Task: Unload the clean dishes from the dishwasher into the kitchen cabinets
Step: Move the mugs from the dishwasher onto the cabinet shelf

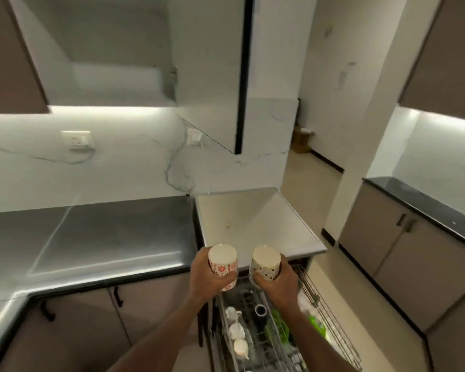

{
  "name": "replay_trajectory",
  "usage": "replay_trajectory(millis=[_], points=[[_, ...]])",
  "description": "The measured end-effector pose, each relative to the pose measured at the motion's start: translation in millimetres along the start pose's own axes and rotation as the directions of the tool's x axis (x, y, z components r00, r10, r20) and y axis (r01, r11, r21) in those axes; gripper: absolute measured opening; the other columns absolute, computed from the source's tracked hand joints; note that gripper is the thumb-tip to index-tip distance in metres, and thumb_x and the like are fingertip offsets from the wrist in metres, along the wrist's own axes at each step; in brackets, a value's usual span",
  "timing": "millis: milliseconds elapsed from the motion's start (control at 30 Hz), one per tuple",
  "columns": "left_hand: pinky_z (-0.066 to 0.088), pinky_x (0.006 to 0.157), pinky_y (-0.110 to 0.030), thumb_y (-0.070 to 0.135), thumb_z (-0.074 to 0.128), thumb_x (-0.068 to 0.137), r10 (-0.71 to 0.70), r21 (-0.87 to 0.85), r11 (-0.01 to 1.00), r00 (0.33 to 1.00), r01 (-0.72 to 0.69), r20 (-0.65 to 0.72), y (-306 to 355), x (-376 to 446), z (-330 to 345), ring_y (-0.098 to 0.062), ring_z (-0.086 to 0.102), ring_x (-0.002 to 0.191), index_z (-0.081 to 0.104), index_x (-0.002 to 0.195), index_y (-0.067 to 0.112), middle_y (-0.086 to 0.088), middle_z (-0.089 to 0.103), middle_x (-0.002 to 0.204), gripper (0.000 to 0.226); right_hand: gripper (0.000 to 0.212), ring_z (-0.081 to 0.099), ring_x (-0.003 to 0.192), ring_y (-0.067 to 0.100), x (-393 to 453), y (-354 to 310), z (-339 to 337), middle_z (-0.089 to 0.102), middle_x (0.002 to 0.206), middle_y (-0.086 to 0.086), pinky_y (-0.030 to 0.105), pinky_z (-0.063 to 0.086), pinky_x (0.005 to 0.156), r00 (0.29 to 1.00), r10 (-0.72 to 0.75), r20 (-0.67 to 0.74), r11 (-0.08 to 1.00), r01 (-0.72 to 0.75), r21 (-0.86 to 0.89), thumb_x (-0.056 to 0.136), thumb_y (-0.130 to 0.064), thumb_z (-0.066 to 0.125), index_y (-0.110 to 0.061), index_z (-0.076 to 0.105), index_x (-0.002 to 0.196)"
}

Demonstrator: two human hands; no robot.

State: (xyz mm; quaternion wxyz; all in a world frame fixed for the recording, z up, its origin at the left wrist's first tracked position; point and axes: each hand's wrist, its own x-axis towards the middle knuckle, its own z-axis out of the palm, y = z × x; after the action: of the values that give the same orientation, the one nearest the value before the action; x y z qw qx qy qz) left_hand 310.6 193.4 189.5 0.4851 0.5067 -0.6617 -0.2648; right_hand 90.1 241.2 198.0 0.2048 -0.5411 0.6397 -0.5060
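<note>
My left hand (208, 277) grips a white cup with red flowers (222, 261), its base facing me. My right hand (277, 280) grips a white cup with a dark line pattern (266, 263), also held bottom-up. Both cups are raised above the pulled-out dishwasher rack (333, 318). The wire rack holds white cups (236, 330), a dark tumbler (261, 312) and green plates (278, 327). Above, an upper cabinet (118, 57) stands with its door (212, 76) swung open and its inside bare.
A dark counter (105, 237) runs left of the dishwasher's white top (253, 218). Wall sockets (77, 140) sit on the marble backsplash. Lower cabinets (414, 259) with a black counter line the right side. A corridor with a cardboard box (302, 139) lies beyond.
</note>
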Motion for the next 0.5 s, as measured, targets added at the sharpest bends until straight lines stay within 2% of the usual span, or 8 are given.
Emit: replay_trajectory(millis=[33, 100, 167, 200, 267, 367, 433, 500], points=[[0.052, 0.078, -0.013, 0.047, 0.098, 0.054, 0.001, 0.012, 1.0, 0.999, -0.001, -0.036, 3.5, -6.3, -17.9, 0.001, 0.063, 0.1, 0.061, 0.116, 0.025, 0.013, 0.065, 0.105, 0.075, 0.067, 0.067, 0.098, -0.003, -4.1, -9.6, 9.2, 0.069, 0.105, -0.022, 0.005, 0.05, 0.076, 0.999, -0.023, 0.025, 1.0, 0.023, 0.007, 0.064, -0.04, 0.097, -0.035, 0.061, 0.12], [0.051, 0.076, -0.012, 0.049, 0.096, 0.053, 0.01, 0.058, 0.998, 0.996, -0.005, -0.09, 7.4, -16.1, -52.1, -0.001, 0.063, 0.096, 0.062, 0.112, 0.029, 0.016, 0.064, 0.102, 0.071, 0.07, 0.068, 0.1, 0.004, -11.6, -26.3, 28.3, 0.071, 0.108, -0.018, 0.02, 0.058, 0.081, 0.996, -0.058, 0.074, 0.998, 0.055, 0.04, 0.061, -0.049, 0.093, -0.031, 0.063, 0.122], [0.047, 0.075, -0.009, 0.051, 0.094, 0.052, 0.018, 0.125, 0.992, 0.99, -0.001, -0.139, 11.7, -22.6, -89.4, 0.001, 0.063, 0.094, 0.064, 0.109, 0.03, 0.017, 0.063, 0.1, 0.068, 0.075, 0.068, 0.099, 0.005, -18.8, -46.8, 49.2, 0.072, 0.107, -0.016, 0.033, 0.062, 0.08, 0.989, -0.097, 0.115, 0.993, 0.088, 0.077, 0.058, -0.056, 0.089, -0.03, 0.064, 0.123], [0.046, 0.075, -0.009, 0.051, 0.094, 0.052, 0.025, 0.153, 0.988, 0.986, 0.001, -0.162, 14.5, -23.9, -109.1, 0.001, 0.063, 0.094, 0.065, 0.11, 0.028, 0.016, 0.063, 0.101, 0.069, 0.077, 0.068, 0.099, 0.005, -21.7, -60.3, 60.6, 0.072, 0.108, -0.015, 0.035, 0.062, 0.08, 0.984, -0.12, 0.133, 0.99, 0.108, 0.092, 0.057, -0.059, 0.088, -0.029, 0.063, 0.124], [0.047, 0.076, -0.008, 0.051, 0.095, 0.054, 0.036, 0.181, 0.983, 0.979, 0.001, -0.2, 19.2, -23.9, -144.0, 0.001, 0.062, 0.097, 0.064, 0.117, 0.025, 0.013, 0.062, 0.106, 0.075, 0.082, 0.069, 0.1, 0.008, -25.9, -87.7, 80.3, 0.072, 0.109, -0.012, 0.032, 0.062, 0.079, 0.975, -0.159, 0.158, 0.984, 0.142, 0.111, 0.057, -0.063, 0.086, -0.026, 0.063, 0.127], [0.045, 0.076, -0.005, 0.049, 0.097, 0.055, 0.047, 0.204, 0.979, 0.959, 0.012, -0.279, 30.5, -24.4, -195.3, 0.003, 0.059, 0.099, 0.059, 0.119, 0.028, 0.014, 0.059, 0.106, 0.077, 0.086, 0.067, 0.1, 0.008, -32.1, -133.0, 107.0, 0.071, 0.111, -0.011, 0.02, 0.057, 0.08, 0.955, -0.218, 0.202, 0.97, 0.189, 0.151, 0.057, -0.065, 0.082, -0.023, 0.063, 0.129], [0.045, 0.076, -0.005, 0.05, 0.096, 0.055, 0.059, 0.22, 0.975, 0.949, 0.011, -0.308, 33.9, -19.8, -224.8, 0.003, 0.059, 0.099, 0.057, 0.12, 0.032, 0.015, 0.058, 0.106, 0.077, 0.079, 0.066, 0.099, 0.003, -32.1, -162.2, 122.7, 0.069, 0.108, -0.015, 0.019, 0.057, 0.081, 0.943, -0.247, 0.225, 0.961, 0.208, 0.182, 0.059, -0.058, 0.087, -0.027, 0.062, 0.127], [0.045, 0.075, -0.006, 0.054, 0.093, 0.055, 0.061, 0.243, 0.97, 0.936, 0.027, -0.347, 36.1, -11.8, -253.6, 0.0, 0.059, 0.097, 0.058, 0.118, 0.033, 0.014, 0.059, 0.105, 0.075, 0.07, 0.065, 0.095, -0.005, -28.4, -190.0, 138.9, 0.068, 0.103, -0.022, 0.011, 0.054, 0.078, 0.93, -0.282, 0.236, 0.95, 0.235, 0.207, 0.063, -0.042, 0.095, -0.035, 0.059, 0.123]])
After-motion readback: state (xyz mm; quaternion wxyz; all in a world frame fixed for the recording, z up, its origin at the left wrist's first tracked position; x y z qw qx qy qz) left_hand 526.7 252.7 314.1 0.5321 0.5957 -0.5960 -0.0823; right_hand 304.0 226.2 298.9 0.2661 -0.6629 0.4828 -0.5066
